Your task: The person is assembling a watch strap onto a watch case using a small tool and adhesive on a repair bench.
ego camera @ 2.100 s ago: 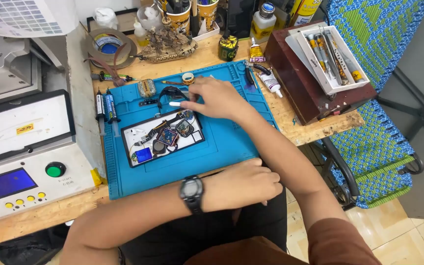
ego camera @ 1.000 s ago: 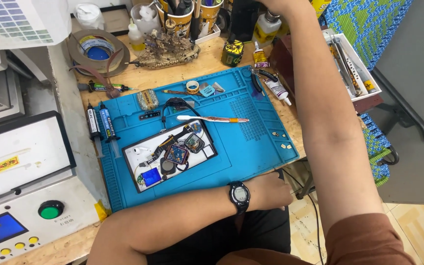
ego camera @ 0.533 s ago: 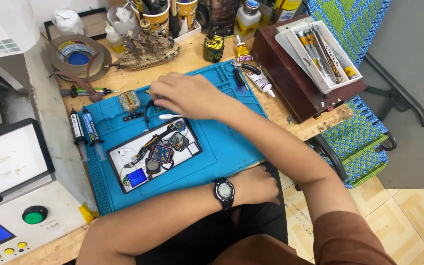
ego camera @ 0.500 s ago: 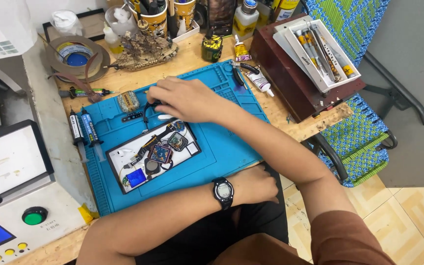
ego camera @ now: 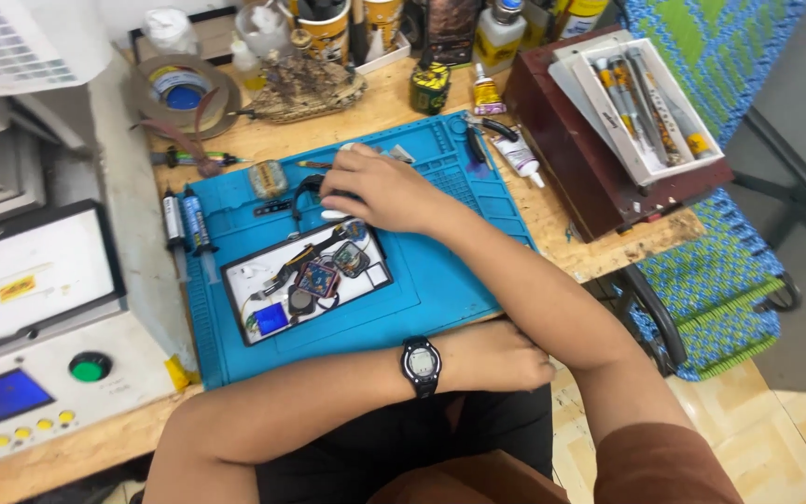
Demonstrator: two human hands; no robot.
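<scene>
The right hand (ego camera: 382, 189) lies palm-down on the upper centre of the blue work mat (ego camera: 440, 280), fingers curled over a white-tipped tool (ego camera: 331, 215) just above the opened device; it appears to grip the tool, though the palm hides the hold. The opened device (ego camera: 308, 278), a white-framed tray of small boards and cables, sits at centre-left of the mat, its upper right corner touching the right hand's fingertips. The left hand (ego camera: 496, 355) rests closed in a loose fist at the lower edge of the mat, near the frame's lower centre, holding nothing visible; a black wristwatch (ego camera: 420, 364) is on its wrist. Two syringe-type tubes (ego camera: 185, 219) lie along the mat's left border. A roll of tape (ego camera: 182, 89) sits at the upper left of the wooden bench (ego camera: 608, 252). A dark red box (ego camera: 590, 168) carrying a white tray of tools (ego camera: 641, 103) occupies the upper right. A white machine with a green button (ego camera: 90, 366) stands at lower left.
</scene>
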